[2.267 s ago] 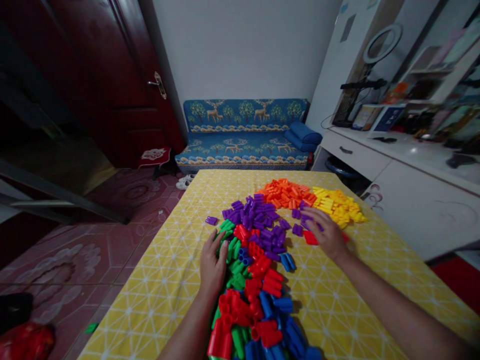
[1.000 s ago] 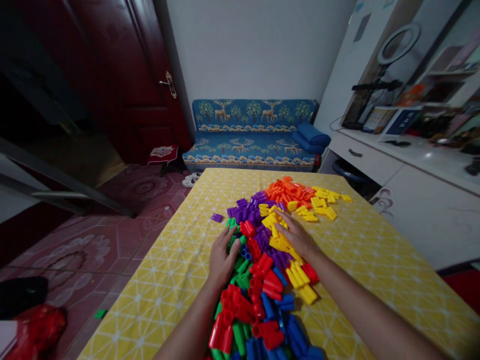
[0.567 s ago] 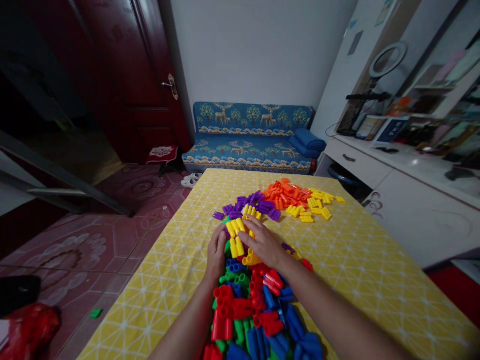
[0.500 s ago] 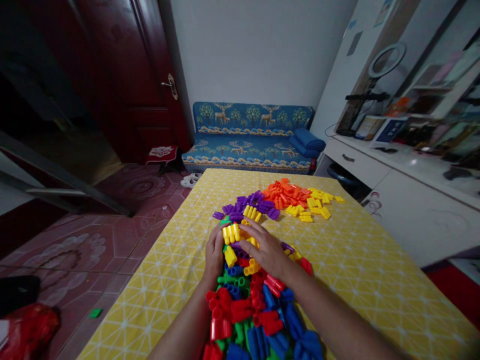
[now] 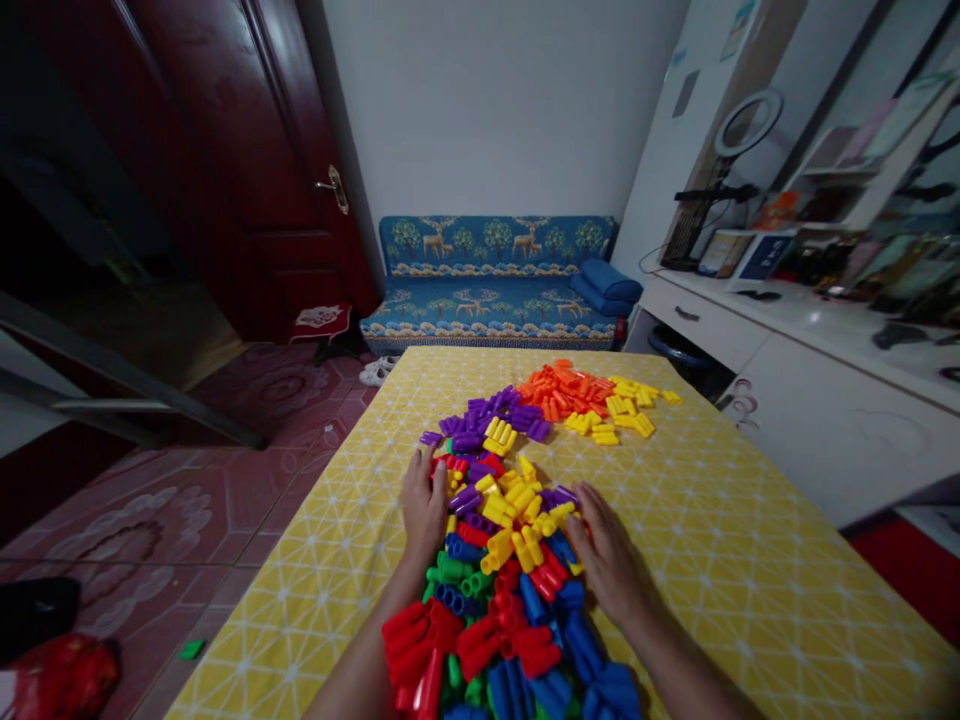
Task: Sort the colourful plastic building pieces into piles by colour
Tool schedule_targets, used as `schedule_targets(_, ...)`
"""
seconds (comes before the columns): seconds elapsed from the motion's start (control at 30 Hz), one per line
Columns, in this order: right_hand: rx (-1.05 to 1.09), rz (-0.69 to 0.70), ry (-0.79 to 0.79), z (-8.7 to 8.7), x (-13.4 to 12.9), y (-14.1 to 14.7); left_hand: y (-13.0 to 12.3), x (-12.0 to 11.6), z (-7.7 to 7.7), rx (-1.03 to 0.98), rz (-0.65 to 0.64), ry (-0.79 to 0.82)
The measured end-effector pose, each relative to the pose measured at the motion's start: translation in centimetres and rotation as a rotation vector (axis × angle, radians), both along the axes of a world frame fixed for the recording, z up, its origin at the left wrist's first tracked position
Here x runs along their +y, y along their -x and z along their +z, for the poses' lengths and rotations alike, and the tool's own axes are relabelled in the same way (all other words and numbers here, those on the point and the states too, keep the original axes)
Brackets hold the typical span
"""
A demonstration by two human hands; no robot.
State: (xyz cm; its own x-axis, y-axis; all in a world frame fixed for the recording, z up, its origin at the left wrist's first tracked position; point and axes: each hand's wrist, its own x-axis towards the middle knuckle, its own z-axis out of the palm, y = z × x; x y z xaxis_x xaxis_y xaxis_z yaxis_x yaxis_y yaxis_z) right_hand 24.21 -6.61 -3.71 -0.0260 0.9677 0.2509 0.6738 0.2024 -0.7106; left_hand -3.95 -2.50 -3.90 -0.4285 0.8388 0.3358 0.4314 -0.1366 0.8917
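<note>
Plastic building pieces shaped like joined tubes lie heaped in front of me. My left hand (image 5: 425,505) rests at the left edge of the heap, fingers stretched forward beside red and purple pieces, nothing seen in it. On the other side my right hand (image 5: 609,555) has its fingers apart, their tips by some yellow pieces (image 5: 556,518) and a purple piece (image 5: 559,497). Between the hands sits a cluster of yellow pieces (image 5: 514,500). Closer to me are red pieces (image 5: 411,640), blue pieces (image 5: 581,640) and green pieces (image 5: 450,568).
Sorted groups lie farther back: purple pieces (image 5: 487,412), orange pieces (image 5: 562,390) and yellow pieces (image 5: 630,402). They share a yellow patterned tablecloth (image 5: 712,520). One green piece (image 5: 192,649) is on the floor. A blue sofa (image 5: 495,290) stands beyond; a white dresser (image 5: 817,400) is at right.
My hands have moved apart, the right one going right and toward me. The yellow piece between them has been let go, and more yellow pieces now show mid-heap.
</note>
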Motion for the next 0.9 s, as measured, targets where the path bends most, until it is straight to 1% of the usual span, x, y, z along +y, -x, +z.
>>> schedule_targets(0.03, 0.003, 0.050, 0.008, 0.7, -0.1, 1.0, -0.1, 0.0, 0.0, 0.024, -0.031, 0.017)
schedule_targets(0.1, 0.032, 0.159, 0.037, 2.9, -0.4, 2.5, -0.2, -0.2, 0.3, 0.046, -0.092, 0.029)
schedule_targets(0.17, 0.080, 0.315, 0.070, 5.1, -0.4, 3.0, 0.1, -0.2, 0.8, 0.049, -0.144, 0.010)
schedule_targets(0.2, 0.105, 0.395, 0.077, 5.9, -0.2, 2.9, 0.3, 0.0, 1.1, 0.050, -0.154, -0.008)
schedule_targets(0.23, 0.125, 0.455, 0.072, 6.4, 0.2, 2.5, 0.7, 0.4, 1.3, 0.055, -0.152, -0.026)
schedule_targets(0.27, 0.137, 0.485, 0.056, 6.6, 0.7, 1.8, 1.1, 1.0, 1.6, 0.063, -0.136, -0.040)
schedule_targets(0.3, 0.143, 0.475, 0.032, 6.4, 1.5, 1.0, 1.6, 1.8, 1.8, 0.073, -0.109, -0.049)
schedule_targets(0.33, 0.146, 0.429, 0.000, 6.0, 2.5, -0.1, 2.1, 2.8, 1.9, 0.085, -0.087, -0.048)
schedule_targets(0.4, 0.137, 0.269, -0.092, 4.6, 5.3, -2.8, 3.0, 5.2, 1.9, 0.110, -0.078, -0.015)
schedule_targets(0.5, 0.068, -0.023, -0.261, 2.4, 10.5, -8.1, 4.1, 8.7, 1.4, 0.178, -0.151, 0.095)
schedule_targets(0.57, 0.002, -0.203, -0.350, 1.4, 14.1, -12.1, 4.4, 10.2, 1.1, 0.282, -0.202, 0.169)
schedule_targets(0.6, -0.030, -0.279, -0.361, 1.1, 15.8, -14.1, 4.5, 10.5, 1.0, 0.336, -0.220, 0.196)
schedule_targets(0.67, -0.088, -0.422, -0.286, 0.8, 18.8, -17.8, 4.6, 10.7, 0.9, 0.410, -0.235, 0.226)
schedule_targets(0.73, -0.126, -0.518, -0.155, 0.7, 21.2, -20.6, 4.5, 10.4, 1.0, 0.432, -0.243, 0.237)
schedule_targets(0.8, -0.134, -0.561, -0.066, 0.6, 23.4, -22.5, 4.4, 10.0, 1.2, 0.439, -0.257, 0.241)
schedule_targets(0.9, -0.134, -0.552, -0.054, 0.5, 26.3, -23.6, 4.4, 9.7, 1.5, 0.439, -0.275, 0.240)
